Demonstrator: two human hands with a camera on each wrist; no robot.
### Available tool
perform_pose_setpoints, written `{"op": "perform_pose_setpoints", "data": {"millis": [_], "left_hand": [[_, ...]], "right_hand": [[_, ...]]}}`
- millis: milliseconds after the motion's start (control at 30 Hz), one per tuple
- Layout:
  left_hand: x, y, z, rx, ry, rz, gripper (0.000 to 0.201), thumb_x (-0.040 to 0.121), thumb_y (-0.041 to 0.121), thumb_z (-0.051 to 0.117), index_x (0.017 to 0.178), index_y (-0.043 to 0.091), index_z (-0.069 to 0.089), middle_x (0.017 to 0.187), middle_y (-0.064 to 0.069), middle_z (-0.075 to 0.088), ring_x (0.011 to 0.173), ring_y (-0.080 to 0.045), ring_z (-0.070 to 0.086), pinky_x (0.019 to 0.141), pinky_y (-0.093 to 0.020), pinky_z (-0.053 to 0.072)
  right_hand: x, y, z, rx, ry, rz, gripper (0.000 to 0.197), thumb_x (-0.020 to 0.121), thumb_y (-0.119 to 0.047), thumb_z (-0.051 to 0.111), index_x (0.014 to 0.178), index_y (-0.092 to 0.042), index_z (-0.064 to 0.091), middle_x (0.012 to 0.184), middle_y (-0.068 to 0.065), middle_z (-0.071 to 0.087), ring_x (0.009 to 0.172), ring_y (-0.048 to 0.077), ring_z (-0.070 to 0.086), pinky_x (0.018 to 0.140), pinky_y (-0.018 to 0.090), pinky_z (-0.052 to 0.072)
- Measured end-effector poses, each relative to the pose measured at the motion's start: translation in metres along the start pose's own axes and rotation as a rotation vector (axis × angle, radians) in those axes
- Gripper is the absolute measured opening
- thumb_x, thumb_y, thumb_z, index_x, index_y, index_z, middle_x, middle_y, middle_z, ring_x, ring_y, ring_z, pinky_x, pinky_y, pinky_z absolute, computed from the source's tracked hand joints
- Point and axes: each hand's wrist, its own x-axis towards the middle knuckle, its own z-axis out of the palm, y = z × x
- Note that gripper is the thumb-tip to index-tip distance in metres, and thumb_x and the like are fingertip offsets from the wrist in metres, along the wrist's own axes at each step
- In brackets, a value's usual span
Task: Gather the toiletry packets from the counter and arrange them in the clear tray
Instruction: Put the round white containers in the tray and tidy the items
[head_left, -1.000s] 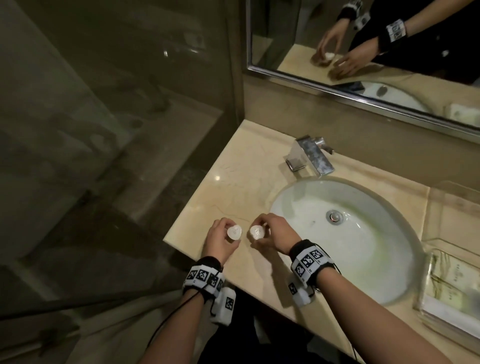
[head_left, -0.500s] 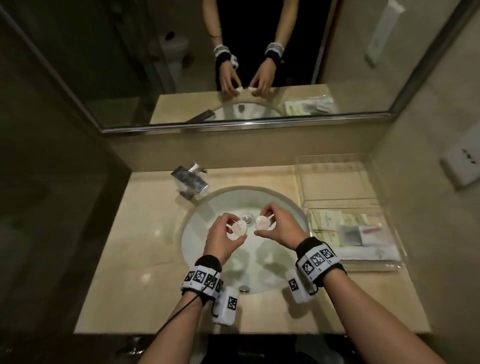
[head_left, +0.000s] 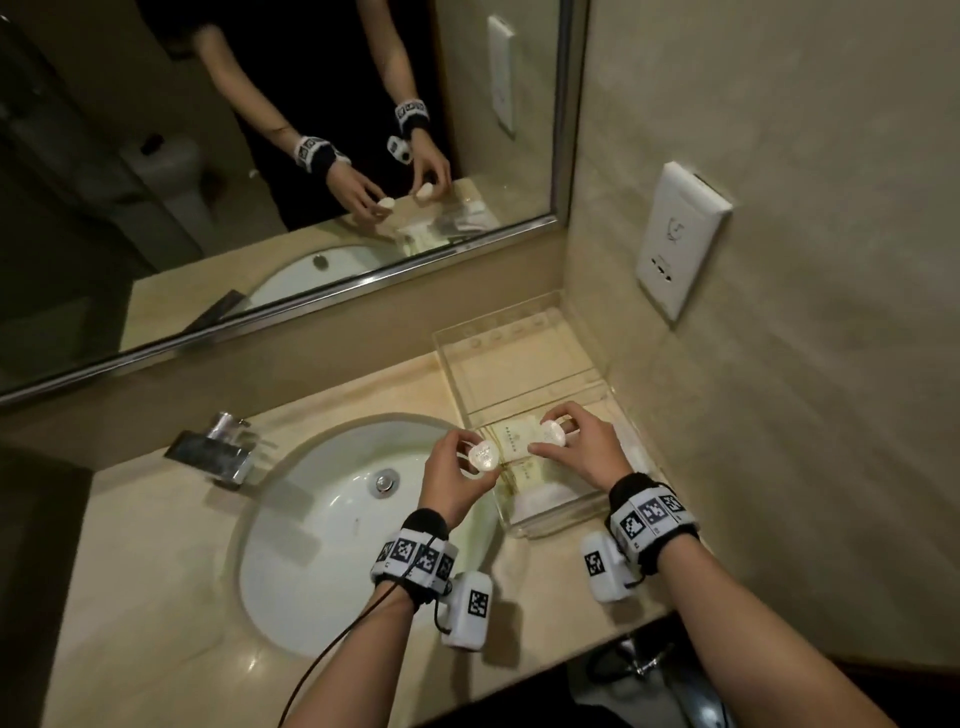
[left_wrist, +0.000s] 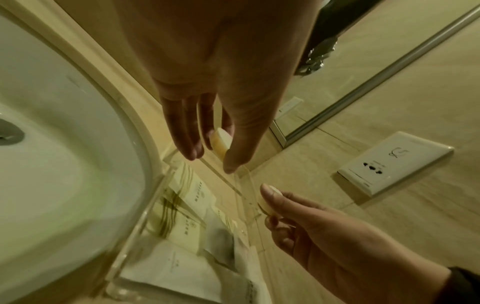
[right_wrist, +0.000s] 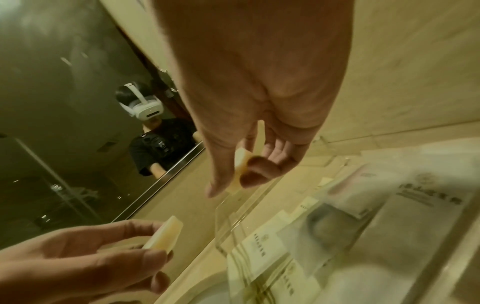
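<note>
My left hand (head_left: 457, 467) pinches a small round white soap packet (head_left: 483, 456) at the left rim of the clear tray (head_left: 519, 358). In the left wrist view that round packet (left_wrist: 221, 144) sits edge-on between thumb and fingers. My right hand (head_left: 576, 441) pinches a second round white packet (head_left: 550, 432) above the tray's front compartment; the right wrist view shows this disc (right_wrist: 242, 164) held over the tray's divider. Several flat cream sachets (head_left: 511, 447) lie in the front compartment. The tray's back compartment holds nothing that I can see.
The white sink basin (head_left: 332, 525) lies left of the tray, with a chrome tap (head_left: 218, 452) at its back left. A mirror (head_left: 260, 156) runs along the back wall. A white wall socket plate (head_left: 680, 239) sits on the right wall above the tray.
Both hands have carried their round packets from the counter's left end, across the basin, to the clear tray on the right. The head view has swung right with them.
</note>
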Motion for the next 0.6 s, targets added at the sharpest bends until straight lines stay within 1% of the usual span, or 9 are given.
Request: {"op": "perform_pose_setpoints", "data": {"millis": [100, 200, 300, 367, 467, 533, 567, 600], "left_hand": [[0.01, 0.007, 0.012, 0.003, -0.044, 0.008, 0.04, 0.067, 0.008, 0.079, 0.097, 0.019, 0.055, 0.104, -0.005, 0.063, 0.08, -0.012, 0.058, 0.062, -0.015, 0.049], [0.022, 0.011, 0.021, -0.015, -0.08, 0.001, 0.041, 0.067, 0.005, 0.08, 0.098, 0.015, 0.056, 0.104, -0.006, 0.062, 0.079, -0.012, 0.057, 0.059, -0.012, 0.048], [0.032, 0.009, 0.025, -0.035, -0.11, -0.012, 0.041, 0.067, 0.006, 0.079, 0.098, 0.017, 0.055, 0.104, -0.005, 0.062, 0.082, -0.017, 0.058, 0.063, -0.019, 0.05], [0.038, 0.007, 0.028, -0.047, -0.131, -0.026, 0.042, 0.068, 0.005, 0.079, 0.099, 0.018, 0.054, 0.103, -0.004, 0.061, 0.082, -0.018, 0.058, 0.065, -0.021, 0.05], [0.044, 0.003, 0.03, -0.071, -0.154, -0.036, 0.042, 0.069, 0.004, 0.079, 0.1, 0.017, 0.055, 0.104, -0.006, 0.061, 0.079, -0.01, 0.056, 0.062, -0.014, 0.05], [0.047, -0.002, 0.034, -0.077, -0.171, -0.035, 0.041, 0.069, 0.004, 0.079, 0.1, 0.017, 0.055, 0.106, -0.008, 0.061, 0.079, -0.008, 0.056, 0.063, -0.013, 0.05], [0.048, -0.006, 0.035, -0.079, -0.176, -0.032, 0.041, 0.069, 0.005, 0.079, 0.099, 0.018, 0.055, 0.108, -0.009, 0.061, 0.08, -0.009, 0.057, 0.064, -0.014, 0.05], [0.049, -0.007, 0.036, -0.079, -0.178, -0.026, 0.04, 0.068, 0.006, 0.079, 0.098, 0.019, 0.055, 0.108, -0.011, 0.061, 0.08, -0.009, 0.057, 0.065, -0.015, 0.05]], "right_hand": [[0.007, 0.01, -0.012, 0.037, 0.057, 0.105, 0.032, 0.078, -0.019, 0.079, 0.106, -0.018, 0.065, 0.086, -0.004, 0.064, 0.077, 0.013, 0.063, 0.057, 0.009, 0.043], [0.014, 0.019, -0.019, 0.032, 0.103, 0.175, 0.032, 0.082, -0.015, 0.075, 0.111, -0.016, 0.062, 0.093, 0.0, 0.063, 0.083, 0.014, 0.061, 0.06, 0.01, 0.042], [0.023, 0.023, -0.021, 0.005, 0.194, 0.251, 0.033, 0.082, -0.014, 0.074, 0.109, -0.011, 0.056, 0.096, 0.005, 0.065, 0.086, 0.02, 0.063, 0.071, 0.023, 0.048], [0.029, 0.024, -0.023, -0.008, 0.239, 0.275, 0.028, 0.084, -0.01, 0.072, 0.106, -0.009, 0.056, 0.097, 0.01, 0.069, 0.08, 0.023, 0.067, 0.071, 0.027, 0.053], [0.039, 0.025, -0.024, -0.057, 0.23, 0.274, 0.017, 0.091, -0.007, 0.063, 0.107, -0.01, 0.057, 0.097, 0.01, 0.071, 0.068, 0.02, 0.073, 0.064, 0.033, 0.058], [0.049, 0.029, -0.025, -0.143, 0.239, 0.276, 0.015, 0.093, -0.007, 0.058, 0.108, -0.011, 0.059, 0.1, 0.01, 0.068, 0.07, 0.022, 0.071, 0.062, 0.033, 0.058], [0.054, 0.031, -0.025, -0.195, 0.244, 0.28, 0.016, 0.094, -0.007, 0.057, 0.109, -0.011, 0.059, 0.103, 0.012, 0.067, 0.075, 0.023, 0.07, 0.064, 0.034, 0.058], [0.059, 0.033, -0.024, -0.246, 0.247, 0.291, 0.016, 0.094, -0.007, 0.055, 0.109, -0.012, 0.058, 0.106, 0.013, 0.067, 0.08, 0.026, 0.069, 0.069, 0.035, 0.059]]}}
